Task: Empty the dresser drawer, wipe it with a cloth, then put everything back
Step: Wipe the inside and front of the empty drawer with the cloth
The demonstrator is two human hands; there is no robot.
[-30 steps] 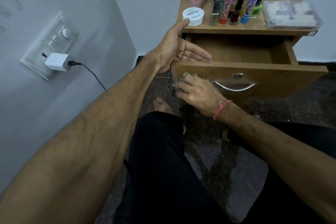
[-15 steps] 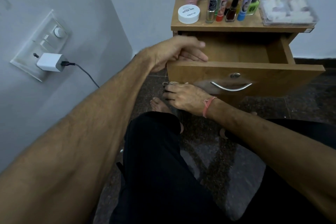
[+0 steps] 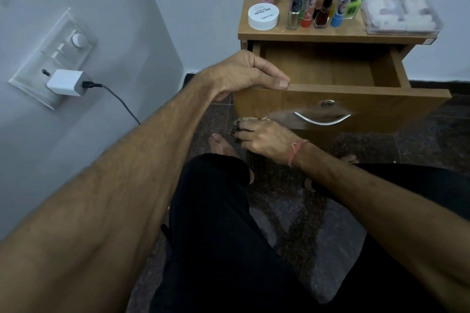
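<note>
The wooden dresser drawer [image 3: 381, 107] stands pulled out, and the part of its floor [image 3: 330, 71] that I can see is bare. My left hand [image 3: 244, 71] grips the top edge of the drawer front at its left corner, thumb on the front. My right hand [image 3: 262, 137] hangs lower, in front of the drawer's left side, closed around a small mottled cloth [image 3: 250, 118]; only scraps of the cloth show past the fingers. On the dresser top [image 3: 330, 34] sit a white jar [image 3: 263, 16], several bottles [image 3: 323, 0] and a clear plastic box [image 3: 400, 14].
A white charger [image 3: 67, 82] with a dark cable is plugged into the wall switchboard on the left. My legs in black trousers and my bare foot [image 3: 221, 147] lie on the dark speckled floor below the drawer. A metal handle [image 3: 321, 119] curves across the drawer front.
My left hand came down from beside the white jar and closed on the drawer front's top edge. My right hand sank lower with the cloth.
</note>
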